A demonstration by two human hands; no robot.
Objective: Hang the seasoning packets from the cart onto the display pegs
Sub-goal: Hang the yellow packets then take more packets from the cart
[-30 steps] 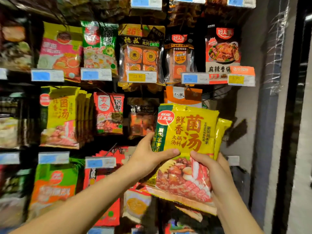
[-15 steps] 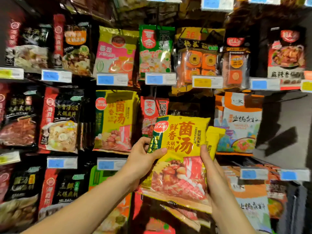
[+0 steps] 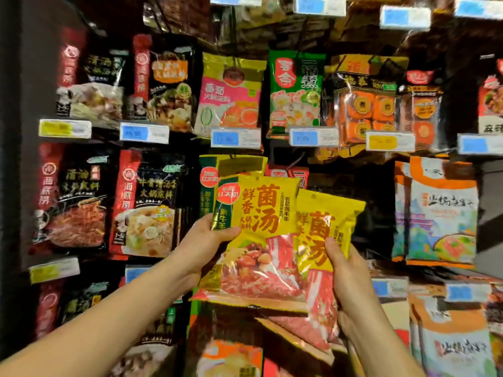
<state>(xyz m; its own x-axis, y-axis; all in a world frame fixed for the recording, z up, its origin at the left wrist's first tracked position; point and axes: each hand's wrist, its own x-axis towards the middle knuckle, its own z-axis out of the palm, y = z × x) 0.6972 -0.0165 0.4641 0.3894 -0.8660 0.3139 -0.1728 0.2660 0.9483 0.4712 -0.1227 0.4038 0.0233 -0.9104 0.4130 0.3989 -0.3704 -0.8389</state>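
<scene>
Two yellow seasoning packets are raised in front of the peg wall. My left hand point(image 3: 202, 244) grips the left edge of the front packet point(image 3: 258, 235), thumb on its face. My right hand point(image 3: 347, 270) grips the second yellow packet point(image 3: 329, 227), which has slid out to the right from behind the first. A thinner stack of the same packets shows below them. Directly behind the front packet hangs a row of matching yellow packets point(image 3: 217, 170) on a peg. The cart is out of view.
Pegs all around carry hanging packets: black and red ones point(image 3: 147, 202) at left, pink point(image 3: 231, 93) and green point(image 3: 295, 91) above, white and orange point(image 3: 438, 210) at right. Price tags point(image 3: 235, 137) jut out on rails. A dark gap point(image 3: 378, 180) lies right of the yellow row.
The view has swung left along the display. The held packets moved left in front of the matching yellow row, and the rear packet fanned out to the right in my right hand.
</scene>
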